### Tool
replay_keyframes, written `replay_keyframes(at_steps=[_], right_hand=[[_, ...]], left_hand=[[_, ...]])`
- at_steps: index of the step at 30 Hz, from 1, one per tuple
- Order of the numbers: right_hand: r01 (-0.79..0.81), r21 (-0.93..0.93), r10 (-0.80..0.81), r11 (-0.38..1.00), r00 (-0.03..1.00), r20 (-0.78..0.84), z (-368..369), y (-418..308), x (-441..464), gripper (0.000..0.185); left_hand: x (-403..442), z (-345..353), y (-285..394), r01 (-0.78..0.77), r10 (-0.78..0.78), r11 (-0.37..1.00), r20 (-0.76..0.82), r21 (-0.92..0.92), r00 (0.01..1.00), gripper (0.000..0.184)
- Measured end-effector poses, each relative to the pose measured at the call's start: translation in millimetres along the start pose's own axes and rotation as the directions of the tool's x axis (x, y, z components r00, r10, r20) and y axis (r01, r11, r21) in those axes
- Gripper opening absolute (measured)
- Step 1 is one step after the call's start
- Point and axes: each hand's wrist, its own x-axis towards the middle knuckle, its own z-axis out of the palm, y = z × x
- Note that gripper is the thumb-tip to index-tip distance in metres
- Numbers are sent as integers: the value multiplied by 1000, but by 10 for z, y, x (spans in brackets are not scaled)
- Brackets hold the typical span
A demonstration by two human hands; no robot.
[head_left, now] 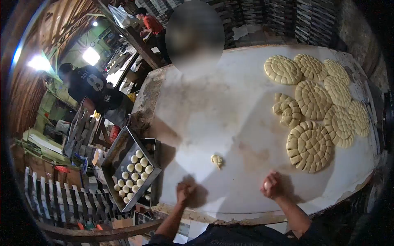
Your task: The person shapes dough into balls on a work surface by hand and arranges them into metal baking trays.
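My right hand (274,186) is closed round a small pale piece of dough (266,185), low over the right front of the white table (197,139). My left hand (184,192) is curled closed near the front edge; its fingers hide whatever it may hold. Between and beyond the two hands lies a small twisted scrap of dough (216,160). To the right are several flat coils of scored dough (310,146), and beside them a shorter curved piece of dough (287,109).
A metal tray (119,153) with several round dough balls (135,176) stands tilted at the table's left edge, over another tray. Beyond it stands a person in a dark shirt (92,88). A person in red (152,25) is farther back.
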Motion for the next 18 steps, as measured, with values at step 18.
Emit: replay_keyframes(at_steps=[18], right_hand=[[-969,245,882,-22,97,461,-179,-691,575,20]], left_hand=[[360,-2328,-21,-9,319,858,519,-513,793,36]])
